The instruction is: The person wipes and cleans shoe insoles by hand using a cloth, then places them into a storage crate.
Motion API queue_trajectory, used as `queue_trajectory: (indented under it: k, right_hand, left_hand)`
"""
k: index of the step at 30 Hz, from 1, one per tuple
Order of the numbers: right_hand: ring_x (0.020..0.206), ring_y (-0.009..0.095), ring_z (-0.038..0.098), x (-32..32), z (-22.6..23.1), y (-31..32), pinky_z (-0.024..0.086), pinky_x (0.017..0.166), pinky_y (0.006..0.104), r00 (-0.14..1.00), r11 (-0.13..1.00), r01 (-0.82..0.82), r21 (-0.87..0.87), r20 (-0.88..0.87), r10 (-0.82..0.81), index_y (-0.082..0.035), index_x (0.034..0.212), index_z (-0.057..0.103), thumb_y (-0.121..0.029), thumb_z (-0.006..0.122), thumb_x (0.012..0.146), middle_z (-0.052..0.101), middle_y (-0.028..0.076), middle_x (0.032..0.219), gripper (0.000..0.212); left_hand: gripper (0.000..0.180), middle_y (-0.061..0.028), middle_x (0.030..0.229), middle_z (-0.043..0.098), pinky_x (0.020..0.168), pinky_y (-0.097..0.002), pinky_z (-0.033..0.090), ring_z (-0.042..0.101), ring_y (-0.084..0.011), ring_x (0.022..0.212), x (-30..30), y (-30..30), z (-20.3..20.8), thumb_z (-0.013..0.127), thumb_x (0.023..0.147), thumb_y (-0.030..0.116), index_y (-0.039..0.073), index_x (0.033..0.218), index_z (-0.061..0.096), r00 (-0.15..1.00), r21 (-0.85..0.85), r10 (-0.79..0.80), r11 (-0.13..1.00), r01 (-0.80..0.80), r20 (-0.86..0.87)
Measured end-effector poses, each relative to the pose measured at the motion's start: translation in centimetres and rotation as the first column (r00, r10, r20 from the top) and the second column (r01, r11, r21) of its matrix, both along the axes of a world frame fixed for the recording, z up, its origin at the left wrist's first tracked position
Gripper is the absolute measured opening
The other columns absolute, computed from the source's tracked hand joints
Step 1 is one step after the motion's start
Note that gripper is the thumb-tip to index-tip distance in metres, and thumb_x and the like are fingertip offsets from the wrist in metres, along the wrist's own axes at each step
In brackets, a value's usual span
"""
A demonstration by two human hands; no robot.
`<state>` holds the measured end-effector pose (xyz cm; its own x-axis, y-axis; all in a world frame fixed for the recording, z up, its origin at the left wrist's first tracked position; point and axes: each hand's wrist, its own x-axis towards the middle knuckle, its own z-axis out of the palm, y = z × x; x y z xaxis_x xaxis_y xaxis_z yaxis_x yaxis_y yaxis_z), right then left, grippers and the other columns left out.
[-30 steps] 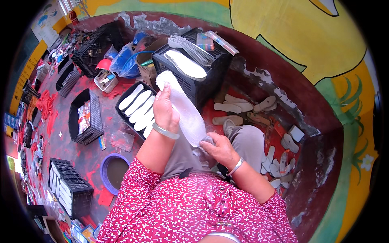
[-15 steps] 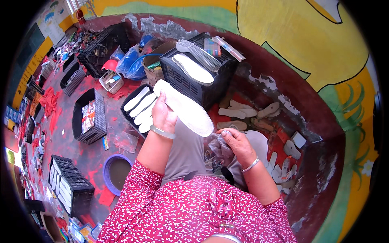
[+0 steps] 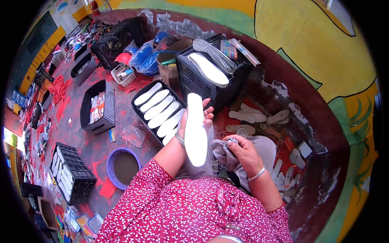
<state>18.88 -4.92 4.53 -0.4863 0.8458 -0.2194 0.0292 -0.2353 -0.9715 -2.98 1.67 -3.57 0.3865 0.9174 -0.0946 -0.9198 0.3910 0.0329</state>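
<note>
My left hand (image 3: 207,113) holds a long white insole (image 3: 195,131) upright over my lap, its fingers curled behind the edge and partly hidden by it. A crumpled greyish cloth (image 3: 224,152) is bunched in my right hand (image 3: 244,152), just right of the insole and apart from it. Beyond my left forearm stands a black basket (image 3: 135,103) with several white insoles (image 3: 157,100) laid side by side in it. Another white insole (image 3: 208,69) lies on top of an upturned black crate (image 3: 190,83), beside a bundle of grey cords (image 3: 214,52).
At my left stand a purple basin (image 3: 112,178) of murky water, a crate (image 3: 87,184) of white insoles and a dark woven basket (image 3: 106,121) with packets. Loose insoles (image 3: 243,117) and soles lie on the right, by the peeling wall (image 3: 310,133).
The white insole has swung from slanting across to nearly upright, closer to me. My right hand has pulled away from its edge, with the cloth. The view has shifted slightly.
</note>
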Motion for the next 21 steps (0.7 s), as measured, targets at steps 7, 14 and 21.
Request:
queue_trajectory:
  k: [7, 14, 21]
  right_hand:
    - [0.076, 0.006, 0.053, 1.1, -1.5, 0.5, 0.044, 0.067, 0.0207, 0.989, 0.992, -0.08, -0.099, 0.115, 0.091, -0.001, 0.093, 0.064, -0.027, 0.054, 0.095, 0.062, 0.001, 0.085, 0.028]
    - [0.093, 0.012, 0.06, 0.8, -1.0, 1.4, 0.049, 0.082, 0.0268, 0.906, 0.959, 0.228, -0.171, -0.324, -0.273, 0.0, 0.117, 0.054, -0.024, 0.055, 0.094, 0.061, 0.007, 0.105, 0.033]
    - [0.109, 0.026, 0.057, -2.0, 1.0, -0.9, 0.045, 0.093, 0.0361, 0.99, 0.572, -0.118, 0.812, 0.138, 0.009, -0.003, 0.124, 0.053, -0.003, 0.061, 0.082, 0.056, 0.014, 0.12, 0.043]
  left_hand:
    - [0.072, -0.0182, 0.124, 0.053, 0.095, -0.0459, 0.042, 0.055, -0.0288, 0.11, 0.5, -0.8, 2.1, 0.043, 0.088, 0.064, 0.01, 0.136, 0.042, 0.996, 0.155, 0.044, 0.986, -0.056, 0.08]
    - [0.081, -0.0177, 0.134, 0.046, 0.105, -0.0545, 0.03, 0.042, -0.0297, 0.126, 1.4, -2.2, 3.1, 0.047, 0.083, 0.067, 0.008, 0.138, 0.038, 0.994, 0.159, 0.105, 0.982, -0.105, 0.009]
    - [0.04, -0.0223, 0.125, 0.054, 0.097, -0.0475, 0.044, 0.055, -0.034, 0.113, 3.0, -3.2, 0.7, 0.042, 0.097, 0.036, 0.014, 0.129, 0.049, 0.989, -0.02, 0.123, 0.992, -0.122, 0.076]
